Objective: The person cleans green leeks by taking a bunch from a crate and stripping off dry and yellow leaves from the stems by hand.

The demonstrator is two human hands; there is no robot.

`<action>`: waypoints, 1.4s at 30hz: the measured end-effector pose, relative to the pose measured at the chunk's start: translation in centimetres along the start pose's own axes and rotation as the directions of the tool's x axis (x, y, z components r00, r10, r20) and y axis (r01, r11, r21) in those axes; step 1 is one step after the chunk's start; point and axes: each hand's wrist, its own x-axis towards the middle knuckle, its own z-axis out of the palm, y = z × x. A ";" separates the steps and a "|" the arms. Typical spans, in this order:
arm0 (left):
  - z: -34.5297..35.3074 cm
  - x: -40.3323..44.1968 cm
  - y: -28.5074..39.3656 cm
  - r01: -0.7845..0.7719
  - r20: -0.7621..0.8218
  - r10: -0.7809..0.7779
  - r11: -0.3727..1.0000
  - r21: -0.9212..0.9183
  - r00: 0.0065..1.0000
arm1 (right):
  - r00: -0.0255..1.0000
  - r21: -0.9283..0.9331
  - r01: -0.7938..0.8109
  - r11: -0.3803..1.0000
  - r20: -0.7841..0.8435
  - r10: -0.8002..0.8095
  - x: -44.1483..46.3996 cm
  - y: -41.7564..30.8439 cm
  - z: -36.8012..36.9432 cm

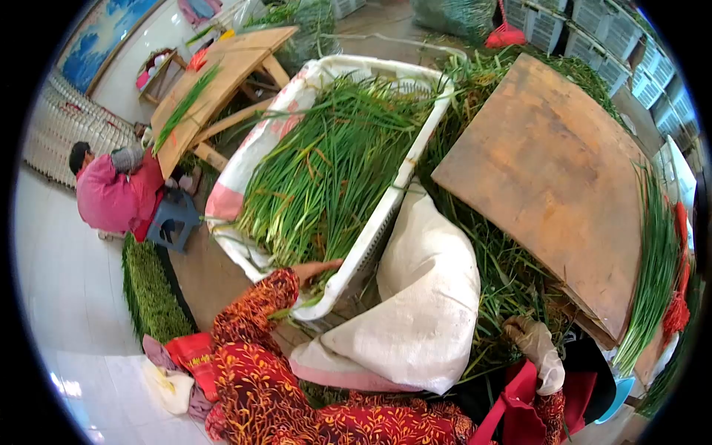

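My left hand [315, 270], bare at the end of a red patterned sleeve, reaches into a white plastic basket [404, 174] near its front corner. Its fingers lie stretched over the stalks, partly hidden. A loose heap of long green garlic chives [326, 167] fills the basket. Wearing a pale glove, my right hand [530, 337] is beside loose green leaves [504, 297] below the wooden board; its fingers are loosely bent, with nothing visible in them. Between my hands a white woven sack [415, 311] drapes against the basket's side.
A wooden board [549, 185] stands at right, with a chive bundle [644, 267] along its edge. Another person [115, 189] sits on a blue stool [174, 219] at a wooden table [215, 81]. Stacked crates [538, 26] stand at the back right. Bundled greens [152, 289] lie left on the floor.
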 end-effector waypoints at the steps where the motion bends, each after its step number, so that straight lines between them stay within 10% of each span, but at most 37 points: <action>1: 0.3 0.4 0.3 0.236 -0.010 -0.255 0.910 -0.340 0.967 | 1.000 0.002 -0.015 1.000 0.004 0.015 0.1 -0.1 0.0; 9: 0.3 -0.2 0.6 0.205 -0.056 -0.256 0.871 -0.446 0.965 | 1.000 -0.049 0.000 0.999 -0.025 -0.001 0.5 -0.8 0.2; 12: -2.0 2.6 -4.3 -0.443 0.188 0.431 0.896 0.021 0.882 | 0.999 -0.050 0.012 0.999 -0.040 -0.014 0.3 0.2 0.7; 16: -3.8 4.3 -6.3 -0.550 0.239 0.499 0.794 0.261 0.833 | 0.998 0.024 -0.014 1.000 -0.057 0.016 0.5 1.0 1.1; 42: -3.1 5.8 -7.2 -0.513 0.254 0.459 0.832 0.213 0.851 | 1.000 -0.081 -0.025 0.996 -0.009 0.024 0.7 1.8 1.1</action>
